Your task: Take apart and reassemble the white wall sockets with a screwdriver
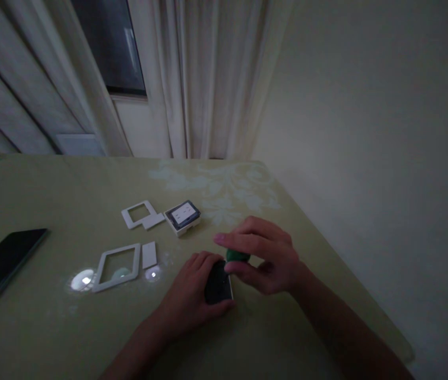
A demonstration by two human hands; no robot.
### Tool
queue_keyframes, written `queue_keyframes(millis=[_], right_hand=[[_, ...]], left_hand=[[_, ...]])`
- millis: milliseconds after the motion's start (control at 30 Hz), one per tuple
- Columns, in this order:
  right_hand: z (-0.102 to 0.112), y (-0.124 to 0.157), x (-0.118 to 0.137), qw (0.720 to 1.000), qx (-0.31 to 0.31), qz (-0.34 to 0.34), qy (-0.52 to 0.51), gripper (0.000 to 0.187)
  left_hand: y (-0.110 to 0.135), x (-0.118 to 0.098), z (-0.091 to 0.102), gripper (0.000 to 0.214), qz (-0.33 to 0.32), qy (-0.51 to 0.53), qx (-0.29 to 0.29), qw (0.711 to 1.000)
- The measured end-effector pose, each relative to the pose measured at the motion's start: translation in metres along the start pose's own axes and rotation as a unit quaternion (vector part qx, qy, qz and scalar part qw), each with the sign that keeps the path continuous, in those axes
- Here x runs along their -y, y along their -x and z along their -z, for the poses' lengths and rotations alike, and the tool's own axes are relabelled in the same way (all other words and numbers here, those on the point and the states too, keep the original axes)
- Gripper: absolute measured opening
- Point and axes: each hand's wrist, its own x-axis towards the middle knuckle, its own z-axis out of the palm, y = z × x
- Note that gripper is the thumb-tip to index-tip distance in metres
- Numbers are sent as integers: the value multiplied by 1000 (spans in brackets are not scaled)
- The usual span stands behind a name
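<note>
My left hand (192,290) is wrapped round a square wall-socket or switch unit (218,285), with its thumb along the near edge. The unit's upper face is dark, and a pale edge shows on its right side. Over its far right corner, my right hand (265,256) pinches a green handle (237,256), apparently a screwdriver's. The shaft cannot be made out. Beyond my left hand lies a white wall socket (183,215) without its cover frame, its dark inner border showing.
Left of the socket lie a small white frame (127,219) and a white plate (153,220). Nearer are a larger white frame (116,284) and a white plate (149,255). A dark phone or tablet (6,264) rests far left. The table's right edge (326,240) runs along a wall.
</note>
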Motion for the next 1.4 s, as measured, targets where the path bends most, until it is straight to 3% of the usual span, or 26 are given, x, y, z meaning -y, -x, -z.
queue_keyframes(millis=[67, 200, 333, 467, 533, 633, 700, 833, 900, 1000, 1133, 1200, 1300, 1400], right_hand=[[1, 0, 0, 999, -11, 10, 45, 38], [2, 1, -2, 999, 35, -5, -25, 42], [1, 1, -3, 997, -31, 36, 56, 38], [-1, -2, -3, 998, 47, 4, -38, 48], [-2, -1, -2, 999, 21, -2, -34, 43], [-1, 1, -2, 996, -43, 33, 74, 37], [0, 1, 0, 995, -24, 36, 92, 44], [0, -1, 5, 999, 45, -9, -29, 46], [-2, -1, 5, 999, 21, -31, -20, 41], [-4, 0, 4, 996, -20, -16, 81, 36], [-3, -3, 4, 997, 72, -38, -7, 48], [-2, -4, 4, 995, 76, -57, -13, 46], [-1, -4, 3, 996, 24, -22, 81, 38], [1, -8, 1, 994, 22, 30, 107, 49]], left_hand=[[0, -1, 1, 59, 1, 1, 2, 1000], [-1, -3, 2, 60, 9, -2, 1, 1000], [-1, -2, 2, 57, 2, 4, 7, 1000], [0, 0, 1, 61, 1, 2, 3, 1000], [0, 0, 1, 61, -2, 2, -2, 1000], [-1, -1, 2, 59, 2, 5, 7, 1000], [-1, -3, 3, 62, 5, 5, 13, 1000], [-1, -4, 3, 63, 3, 5, 4, 1000], [-1, -3, 3, 64, 1, 7, 2, 1000], [-1, -1, 2, 58, 0, 10, 0, 1000], [0, -1, 1, 57, -1, 14, 1, 1000], [0, -1, 2, 59, 3, 13, 2, 1000], [0, -3, 2, 53, 1, 8, 2, 1000], [-1, -3, 1, 52, -5, 0, 8, 1000]])
